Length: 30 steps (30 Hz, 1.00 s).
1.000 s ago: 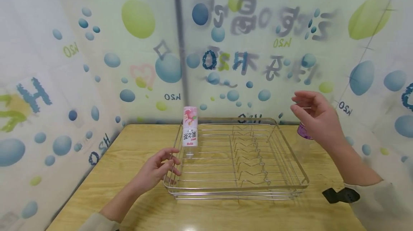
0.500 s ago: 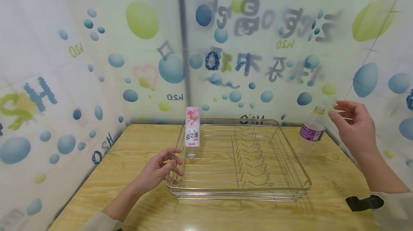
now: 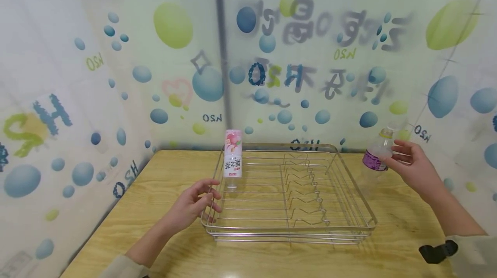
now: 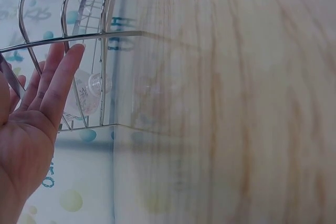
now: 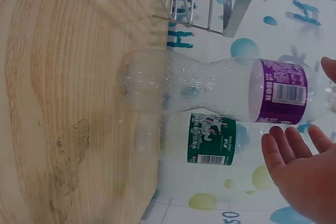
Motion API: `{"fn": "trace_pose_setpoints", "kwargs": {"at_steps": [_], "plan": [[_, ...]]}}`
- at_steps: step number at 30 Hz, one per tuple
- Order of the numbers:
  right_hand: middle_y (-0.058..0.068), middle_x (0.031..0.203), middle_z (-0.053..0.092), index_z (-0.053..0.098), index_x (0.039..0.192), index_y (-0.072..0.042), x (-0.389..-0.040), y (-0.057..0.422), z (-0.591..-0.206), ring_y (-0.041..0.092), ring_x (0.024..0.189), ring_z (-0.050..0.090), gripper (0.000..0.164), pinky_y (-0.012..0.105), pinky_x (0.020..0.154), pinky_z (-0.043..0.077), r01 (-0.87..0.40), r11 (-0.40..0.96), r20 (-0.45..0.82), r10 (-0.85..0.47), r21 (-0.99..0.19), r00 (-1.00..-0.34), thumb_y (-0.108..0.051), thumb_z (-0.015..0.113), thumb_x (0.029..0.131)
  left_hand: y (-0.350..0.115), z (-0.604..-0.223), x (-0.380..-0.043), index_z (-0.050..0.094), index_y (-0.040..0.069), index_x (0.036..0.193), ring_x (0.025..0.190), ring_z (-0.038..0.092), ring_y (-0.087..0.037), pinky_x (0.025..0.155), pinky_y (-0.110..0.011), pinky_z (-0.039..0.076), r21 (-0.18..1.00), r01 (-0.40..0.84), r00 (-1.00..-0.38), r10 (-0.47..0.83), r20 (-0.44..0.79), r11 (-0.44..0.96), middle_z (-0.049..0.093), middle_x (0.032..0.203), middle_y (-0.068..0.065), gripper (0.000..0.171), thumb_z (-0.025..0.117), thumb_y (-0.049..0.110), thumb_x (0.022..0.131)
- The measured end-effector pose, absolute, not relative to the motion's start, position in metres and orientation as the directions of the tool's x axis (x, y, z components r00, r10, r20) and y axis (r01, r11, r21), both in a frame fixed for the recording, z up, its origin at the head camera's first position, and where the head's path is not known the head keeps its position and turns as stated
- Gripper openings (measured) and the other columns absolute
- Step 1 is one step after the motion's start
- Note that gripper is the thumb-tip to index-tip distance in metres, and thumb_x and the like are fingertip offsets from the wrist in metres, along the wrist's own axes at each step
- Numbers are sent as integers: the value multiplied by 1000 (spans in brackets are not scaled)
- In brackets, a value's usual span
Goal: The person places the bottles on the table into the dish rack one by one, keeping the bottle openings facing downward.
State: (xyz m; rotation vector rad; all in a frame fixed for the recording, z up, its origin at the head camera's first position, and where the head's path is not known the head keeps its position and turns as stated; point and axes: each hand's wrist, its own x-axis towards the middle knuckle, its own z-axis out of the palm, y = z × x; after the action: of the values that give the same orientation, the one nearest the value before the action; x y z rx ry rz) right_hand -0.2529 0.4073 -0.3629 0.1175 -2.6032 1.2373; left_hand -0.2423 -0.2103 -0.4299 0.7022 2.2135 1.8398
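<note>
- The whole setting is enclosed by a pale backdrop (image 3: 252, 49), on which blue and green bubbles, mirrored lettering and a pink heart are printed or drawn
- A wood-grained tabletop (image 3: 272, 258) is spread below, marked by a dark stain (image 5: 68, 166) in the right wrist view
- A rectangular metal wire rack (image 3: 289, 228) is set on the tabletop in the middle of the head view; its right half is crossed by a row of zigzag wires
- A clear purple-labelled bottle (image 3: 373, 160) is stood upright on the tabletop, outside the rack, just beyond its right side
- Beside it a clear green-labelled bottle (image 5: 211, 139) is seen in the right wrist view, also upright and partly covered by the nearer one; whether the two are touched together cannot be told
- A bottle with a pink and white label (image 3: 233, 155) is placed inside the rack at the left, neck end down and base raised toward the backdrop
- The left hand (image 3: 186, 204) is held at the rack's left side; its fingers (image 4: 63, 80) are loosely extended among the side wires, not curled into a grip
- The right hand (image 3: 411, 168) is held at the upper part of the purple-labelled bottle, with its fingers spread loosely and the thumb kept apart from them; the bottle is not clasped, and whether it is touched cannot be made out
- A black strap (image 3: 438, 251) is worn at the right cuff
</note>
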Motion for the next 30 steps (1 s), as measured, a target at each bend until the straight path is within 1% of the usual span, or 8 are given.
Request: {"fn": "trace_pose_setpoints", "kwargs": {"at_steps": [3,5,6,12,19,24,27,30], "plan": [[42,163,30,13,169,8,-256,406,-367,31,128,51,88,0,76,46,-172,624,246,34,-762,-969,-35,64,112,-210,-430,-242,40,-6,158,97,78,-21,75,-58,69,963,243,-871,464,163,118,53,130,-40,45,49,13,118],[44,163,30,11,169,9,-258,405,-369,52,134,45,90,0,76,46,-165,619,234,31,-768,-972,-36,65,112,-210,-430,-242,40,-6,158,97,78,-21,75,-59,69,963,243,-872,462,163,118,54,130,-40,45,49,13,118],[45,163,29,10,169,9,-259,404,-370,58,136,42,91,0,75,46,-162,617,228,29,-770,-973,-36,66,112,-209,-430,-242,40,-6,158,97,78,-21,75,-59,69,963,241,-873,461,162,118,54,130,-40,45,49,13,118],[49,163,26,4,168,11,-265,401,-374,65,142,38,94,-1,75,44,-156,611,213,20,-776,-977,-34,65,112,-209,-430,-242,40,-5,158,97,78,-20,76,-60,68,967,229,-876,457,154,114,54,130,-39,45,50,14,118],[47,160,29,2,168,12,-271,398,-376,61,137,43,96,2,73,46,-142,627,202,24,-766,-979,-35,65,112,-209,-431,-242,41,-6,157,96,78,-20,75,-58,69,965,238,-876,454,164,111,54,130,-40,45,49,13,118],[46,154,34,8,167,13,-270,395,-377,57,130,49,96,4,71,46,-146,654,223,35,-742,-974,-38,67,111,-209,-431,-243,43,-3,157,96,78,-21,74,-57,69,966,238,-873,459,168,99,53,130,-40,43,50,14,118],[42,149,42,18,165,11,-269,392,-374,34,117,59,90,6,70,48,-160,672,264,55,-723,-963,-37,69,109,-209,-431,-243,44,-1,157,97,78,-21,74,-57,69,966,238,-872,461,167,101,54,130,-40,42,50,15,118],[35,145,49,23,164,9,-268,387,-367,3,103,57,86,7,70,50,-189,666,310,67,-721,-948,-35,72,108,-209,-431,-242,45,0,156,97,78,-20,74,-57,69,965,240,-872,460,166,106,54,129,-38,41,49,15,118]]}}
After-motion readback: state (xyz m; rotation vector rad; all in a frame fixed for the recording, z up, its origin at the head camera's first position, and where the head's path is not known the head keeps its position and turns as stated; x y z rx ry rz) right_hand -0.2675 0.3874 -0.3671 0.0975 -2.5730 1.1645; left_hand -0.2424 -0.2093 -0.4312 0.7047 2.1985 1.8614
